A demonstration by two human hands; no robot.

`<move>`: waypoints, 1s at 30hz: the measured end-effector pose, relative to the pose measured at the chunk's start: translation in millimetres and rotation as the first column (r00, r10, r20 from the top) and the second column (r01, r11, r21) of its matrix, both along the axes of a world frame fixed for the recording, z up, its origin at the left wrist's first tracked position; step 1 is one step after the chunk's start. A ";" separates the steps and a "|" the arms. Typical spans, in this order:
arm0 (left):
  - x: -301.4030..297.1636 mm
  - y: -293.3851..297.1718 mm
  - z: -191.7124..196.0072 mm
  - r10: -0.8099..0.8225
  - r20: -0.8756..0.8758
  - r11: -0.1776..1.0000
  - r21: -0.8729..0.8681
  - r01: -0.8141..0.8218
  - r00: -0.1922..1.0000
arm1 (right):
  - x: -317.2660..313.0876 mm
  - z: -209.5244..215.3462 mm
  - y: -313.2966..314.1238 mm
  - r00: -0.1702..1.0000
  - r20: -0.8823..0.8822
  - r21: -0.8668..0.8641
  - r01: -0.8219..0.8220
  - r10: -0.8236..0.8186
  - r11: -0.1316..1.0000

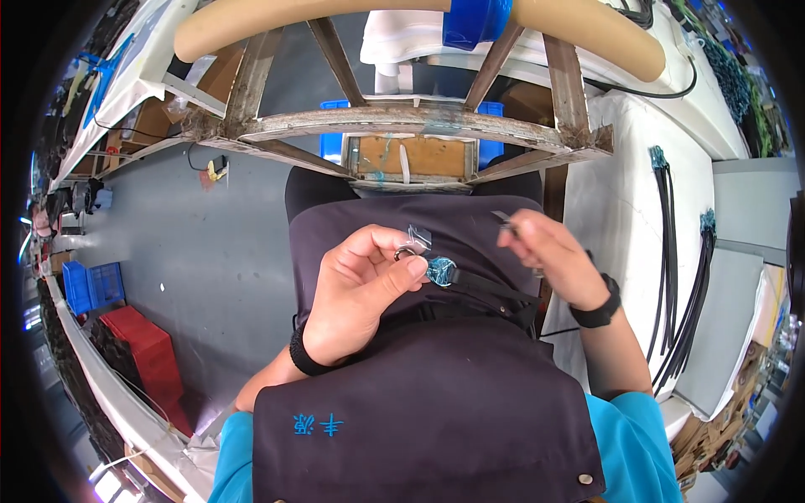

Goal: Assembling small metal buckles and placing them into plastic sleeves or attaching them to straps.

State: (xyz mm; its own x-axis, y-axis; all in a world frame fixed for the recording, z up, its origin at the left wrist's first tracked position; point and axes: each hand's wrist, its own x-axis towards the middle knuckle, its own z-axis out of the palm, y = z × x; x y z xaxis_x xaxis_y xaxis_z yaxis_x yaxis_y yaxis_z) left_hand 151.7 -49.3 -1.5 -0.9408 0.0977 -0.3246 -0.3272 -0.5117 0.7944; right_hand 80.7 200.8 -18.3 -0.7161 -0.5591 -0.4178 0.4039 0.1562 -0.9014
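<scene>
Above my lap, my left hand [352, 289] pinches a metal ring [405, 252] and the end of a black strap [486, 287]. A bundle of teal thread [440, 271] is wound on that strap, just right of my thumb. Beside my fingertips stands a small piece of clear plastic [420, 238]. My right hand [549, 251], a little blurred, is closed to the right of the strap and apart from it. From its fingers juts the tip of a small pointed metal tool [503, 217], whose exact kind I cannot make out. A dark apron [419, 386] lies under both hands.
Ahead is a worn metal frame [402, 124] with a padded tan tube [302, 18] on top. On the white-covered bench [608, 218] at right lie bundles of black straps [668, 260] with teal ends. A red box [147, 360] and blue crate [88, 287] stand at left.
</scene>
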 end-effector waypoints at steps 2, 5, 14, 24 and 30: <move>-0.8 0.5 0.4 0.000 0.023 1.000 0.017 -0.001 1.000 | 1.7 -9.5 39.5 0.977 -0.145 0.217 0.188 -0.158 0.958; -2.9 4.3 3.4 -0.021 0.040 0.999 0.040 0.020 0.999 | -0.4 -49.5 136.7 0.742 -0.658 0.575 0.606 -0.130 0.550; -7.1 13.2 3.9 -0.052 0.004 0.998 0.048 0.052 0.999 | 19.9 -75.9 206.1 0.448 -0.793 0.479 0.877 0.413 -0.031; -0.5 21.9 8.0 0.023 0.031 0.998 0.052 -0.025 0.999 | 31.5 20.1 -52.1 0.416 -0.909 0.035 0.073 0.001 0.997; -2.9 -1.7 14.5 -0.131 0.093 0.980 0.166 0.115 0.987 | 24.3 34.4 -52.5 0.604 -0.797 -0.038 -0.007 -0.026 0.999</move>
State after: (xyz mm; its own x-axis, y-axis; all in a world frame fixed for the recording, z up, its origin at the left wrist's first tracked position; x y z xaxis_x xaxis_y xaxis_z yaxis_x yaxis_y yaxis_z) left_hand 148.8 -51.0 13.0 -0.8806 0.2687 -0.3903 -0.4715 -0.5796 0.6646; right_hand 104.9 148.3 16.1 -0.7614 -0.5523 0.3395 -0.4756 0.1200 -0.8714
